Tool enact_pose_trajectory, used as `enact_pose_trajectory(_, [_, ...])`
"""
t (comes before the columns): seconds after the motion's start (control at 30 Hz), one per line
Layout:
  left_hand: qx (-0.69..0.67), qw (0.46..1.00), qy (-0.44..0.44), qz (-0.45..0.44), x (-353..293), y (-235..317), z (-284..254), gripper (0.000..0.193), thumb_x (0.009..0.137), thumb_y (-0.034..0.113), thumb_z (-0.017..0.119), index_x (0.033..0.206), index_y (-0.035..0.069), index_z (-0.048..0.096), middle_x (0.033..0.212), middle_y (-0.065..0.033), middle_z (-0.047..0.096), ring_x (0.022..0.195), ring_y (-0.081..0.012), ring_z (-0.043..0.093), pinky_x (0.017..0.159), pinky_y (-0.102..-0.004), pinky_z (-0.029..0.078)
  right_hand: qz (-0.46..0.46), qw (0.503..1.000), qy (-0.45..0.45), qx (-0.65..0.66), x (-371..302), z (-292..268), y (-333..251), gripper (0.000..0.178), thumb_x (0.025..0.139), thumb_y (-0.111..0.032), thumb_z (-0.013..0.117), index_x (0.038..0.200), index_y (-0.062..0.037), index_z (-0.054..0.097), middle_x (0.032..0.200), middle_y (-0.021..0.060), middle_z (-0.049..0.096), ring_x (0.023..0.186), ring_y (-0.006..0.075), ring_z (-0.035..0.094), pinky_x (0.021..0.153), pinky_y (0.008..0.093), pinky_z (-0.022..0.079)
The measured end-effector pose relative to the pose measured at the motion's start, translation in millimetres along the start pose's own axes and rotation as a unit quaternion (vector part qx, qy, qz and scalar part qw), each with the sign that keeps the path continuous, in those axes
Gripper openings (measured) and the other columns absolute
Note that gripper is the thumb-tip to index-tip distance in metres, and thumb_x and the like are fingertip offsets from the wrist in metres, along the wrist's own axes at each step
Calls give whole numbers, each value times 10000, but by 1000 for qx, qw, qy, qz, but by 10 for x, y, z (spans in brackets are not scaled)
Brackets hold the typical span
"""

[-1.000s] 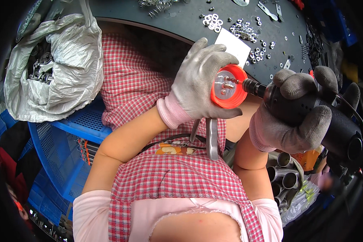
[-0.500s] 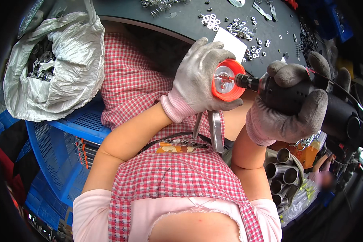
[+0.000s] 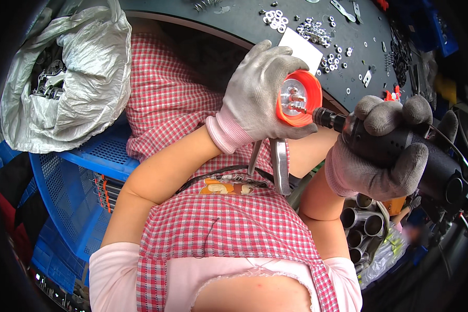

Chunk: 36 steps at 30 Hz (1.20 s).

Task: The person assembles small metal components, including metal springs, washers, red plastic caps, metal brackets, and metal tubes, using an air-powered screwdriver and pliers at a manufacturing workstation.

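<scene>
My gloved left hand [image 3: 260, 91] is wrapped round an orange-red cup-shaped part [image 3: 315, 96], its open mouth turned to the right. Inside the cup lies a silvery metal face with several small screws or posts [image 3: 296, 97]. Two metal lever-like legs [image 3: 280, 169] hang below that hand, seemingly part of the same piece. My gloved right hand [image 3: 366, 166] grips a black power screwdriver [image 3: 385, 138]. Its chuck [image 3: 325, 118] points left at the cup, and the thin bit reaches inside to the lower post. Whether the tip touches it, I cannot tell.
Ahead is a dark table [image 3: 229, 26] with a white card [image 3: 301, 49], washers [image 3: 275, 21], small fasteners [image 3: 314, 31] and springs. At left, a white sack [image 3: 96, 67] of metal parts rests on a blue crate [image 3: 67, 192]. Metal tubes [image 3: 373, 225] stand at lower right, with another person beyond.
The screwdriver has moved right and down, its bit going from the cup's middle posts to a lower one. The cup has shifted slightly right; both hands keep their hold.
</scene>
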<state>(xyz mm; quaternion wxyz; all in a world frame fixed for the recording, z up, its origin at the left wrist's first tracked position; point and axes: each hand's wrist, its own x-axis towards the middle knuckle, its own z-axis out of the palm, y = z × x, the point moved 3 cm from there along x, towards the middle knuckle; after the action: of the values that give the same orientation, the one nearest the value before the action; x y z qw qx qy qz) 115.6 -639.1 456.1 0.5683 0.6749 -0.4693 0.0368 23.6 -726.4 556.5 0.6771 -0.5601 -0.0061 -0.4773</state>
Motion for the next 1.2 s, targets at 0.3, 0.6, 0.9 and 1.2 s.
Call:
enact_pose_trajectory(0.3, [-4,1000,-4,-4,17,7,-4,777,469,514,837,1045,68,569,1028,-90,588,1063,-300,556,1022,-502,357,-27,998,-60,-11,33,67,10,429,858,-274,513,1174,1,420,1071,158,561,605,189,516,515,335,437])
enact_pose_trajectory(0.6, [-11,999,30,4,2,11,1,743,443,394,861,1042,64,569,1037,-131,601,994,-323,591,978,-470,410,-6,987,15,-158,86,65,25,448,884,-261,452,1192,63,415,1038,240,569,633,242,590,534,334,508])
enact_pose_trajectory(0.9, [8,1000,-11,-7,5,58,-73,837,413,399,892,1105,72,553,1105,-131,588,1048,-337,567,999,-465,390,1,975,67,-210,119,147,-121,545,894,-307,424,1273,80,366,1024,272,574,608,261,584,494,323,487])
enact_pose_trajectory(1.2, [10,1000,-29,8,163,208,-206,875,399,392,906,1133,76,549,1082,-113,559,1073,-322,522,988,-447,395,-17,998,68,-7,247,-85,-428,554,839,-440,484,1151,15,525,729,113,555,629,236,555,436,264,388])
